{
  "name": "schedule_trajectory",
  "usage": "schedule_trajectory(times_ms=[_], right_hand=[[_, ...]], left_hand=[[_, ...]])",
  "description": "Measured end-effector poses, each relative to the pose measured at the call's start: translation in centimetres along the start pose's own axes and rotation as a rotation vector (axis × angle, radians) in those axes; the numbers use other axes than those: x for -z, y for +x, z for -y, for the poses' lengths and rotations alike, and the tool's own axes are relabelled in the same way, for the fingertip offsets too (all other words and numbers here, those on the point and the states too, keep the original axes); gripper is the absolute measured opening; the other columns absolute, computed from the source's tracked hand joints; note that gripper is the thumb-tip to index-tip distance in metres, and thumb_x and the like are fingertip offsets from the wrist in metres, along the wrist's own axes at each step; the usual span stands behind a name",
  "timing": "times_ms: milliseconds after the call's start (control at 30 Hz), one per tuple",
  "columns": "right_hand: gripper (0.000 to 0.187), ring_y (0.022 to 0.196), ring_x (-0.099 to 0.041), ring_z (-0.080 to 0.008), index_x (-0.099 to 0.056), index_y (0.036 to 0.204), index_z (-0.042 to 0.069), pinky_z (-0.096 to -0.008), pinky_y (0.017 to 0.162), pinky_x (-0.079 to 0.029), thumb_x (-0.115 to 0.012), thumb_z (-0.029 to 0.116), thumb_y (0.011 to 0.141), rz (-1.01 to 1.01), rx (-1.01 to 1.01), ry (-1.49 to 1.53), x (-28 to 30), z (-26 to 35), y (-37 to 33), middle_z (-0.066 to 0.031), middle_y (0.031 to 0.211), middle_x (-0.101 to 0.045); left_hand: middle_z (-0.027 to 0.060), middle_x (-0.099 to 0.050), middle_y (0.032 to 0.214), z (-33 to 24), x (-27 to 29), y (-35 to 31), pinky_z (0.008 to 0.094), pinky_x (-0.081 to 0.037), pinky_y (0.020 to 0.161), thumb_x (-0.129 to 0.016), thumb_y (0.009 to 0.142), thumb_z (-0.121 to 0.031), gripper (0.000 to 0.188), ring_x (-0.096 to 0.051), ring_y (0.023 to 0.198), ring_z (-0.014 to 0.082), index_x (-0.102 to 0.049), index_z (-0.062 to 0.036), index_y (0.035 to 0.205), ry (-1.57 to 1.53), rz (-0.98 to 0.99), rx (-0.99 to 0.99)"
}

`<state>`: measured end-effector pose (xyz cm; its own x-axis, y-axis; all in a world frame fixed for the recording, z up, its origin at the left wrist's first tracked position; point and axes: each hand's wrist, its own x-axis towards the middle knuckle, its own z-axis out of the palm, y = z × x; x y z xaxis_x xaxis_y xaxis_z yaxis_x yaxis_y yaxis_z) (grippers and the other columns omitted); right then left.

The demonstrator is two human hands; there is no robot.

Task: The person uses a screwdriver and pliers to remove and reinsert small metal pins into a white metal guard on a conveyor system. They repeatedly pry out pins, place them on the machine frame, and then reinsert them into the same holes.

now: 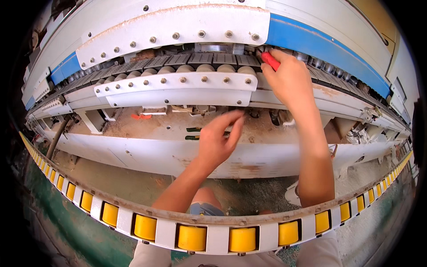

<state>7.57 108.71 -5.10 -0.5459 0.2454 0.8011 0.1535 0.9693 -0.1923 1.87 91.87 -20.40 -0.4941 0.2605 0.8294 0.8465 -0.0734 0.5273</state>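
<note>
My right hand (291, 78) reaches up to the machine's track and is closed around a red-handled tool (270, 61). The tool's working end points into the gap under the blue panel, at the end of the upper white guard, and its tip is hard to make out. Lower down, in front of the dusty ledge, my left hand (220, 138) has its thumb and fingers apart, and I see nothing held in it. Just behind it on the ledge lies a tool with green and black handles (192, 133), partly covered by the hand.
A chain of dark pads (178, 60) runs across the machine between two bolted white plates (178, 82). An orange-red scrap (141, 116) lies on the ledge. A rail with yellow rollers (192, 237) curves across the front, below my forearms. Crumpled plastic (358, 133) sits at the right.
</note>
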Motion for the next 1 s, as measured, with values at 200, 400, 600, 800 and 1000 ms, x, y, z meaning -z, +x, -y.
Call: schedule_trajectory(times_ms=[200,400,600,800,1000], right_hand=[[0.041,0.102,-0.068,-0.0463,-0.074,0.117,0.003,-0.0471,0.091,-0.054,-0.063,0.031,0.089,0.071,-0.037,0.052,0.4,1.2,0.9,-0.0278,0.107,-0.072],[0.037,0.096,-0.071,-0.0441,-0.075,0.108,0.003,-0.0468,0.088,-0.056,-0.058,0.027,0.086,-0.026,0.007,0.13,-0.3,-0.6,0.9,-0.027,0.098,-0.073],[0.028,0.085,-0.071,-0.0444,-0.074,0.097,-0.004,-0.0468,0.079,-0.056,-0.062,0.018,0.086,-0.064,0.013,0.236,-1.6,0.2,-0.6,-0.0285,0.085,-0.071],[0.028,0.076,-0.074,-0.0347,-0.073,0.098,-0.005,-0.0418,0.073,-0.056,-0.059,0.02,0.093,0.077,-0.079,0.325,-0.5,0.8,-0.9,-0.0277,0.082,-0.071],[0.029,0.071,-0.072,-0.0231,-0.074,0.1,-0.005,-0.0384,0.07,-0.055,-0.06,0.02,0.095,0.087,-0.058,0.318,-0.7,0.0,-0.9,-0.0253,0.077,-0.072]], left_hand=[[0.0159,-0.071,0.12,-2.7,-2.8,11.2,0.0442,-0.054,0.093,-0.067,0.08,0.004,0.048,-0.068,0.106,0.036,-0.065,-0.0031,0.127,0.223,-0.152,-0.423],[0.0118,-0.071,0.099,-0.8,-5.1,13.7,0.0464,-0.056,0.08,-0.073,0.08,-0.01,0.029,-0.068,0.096,0.035,-0.064,-0.006,0.108,0.251,-0.111,-0.495],[0.0176,-0.071,0.101,-0.3,-4.5,14.7,0.0488,-0.056,0.081,-0.069,0.086,-0.018,0.024,-0.07,0.097,0.0379,-0.057,-0.0072,0.104,0.396,0.067,-0.405],[0.0179,-0.071,0.093,0.1,-4.9,14.9,0.0492,-0.057,0.078,-0.064,0.087,-0.015,0.014,-0.071,0.091,0.0381,-0.059,-0.0055,0.095,0.395,0.009,-0.475],[0.018,-0.072,0.094,-0.5,-5.2,14.6,0.0501,-0.058,0.075,-0.063,0.089,-0.017,0.012,-0.073,0.087,0.0388,-0.061,-0.0064,0.094,0.455,0.025,-0.38]])
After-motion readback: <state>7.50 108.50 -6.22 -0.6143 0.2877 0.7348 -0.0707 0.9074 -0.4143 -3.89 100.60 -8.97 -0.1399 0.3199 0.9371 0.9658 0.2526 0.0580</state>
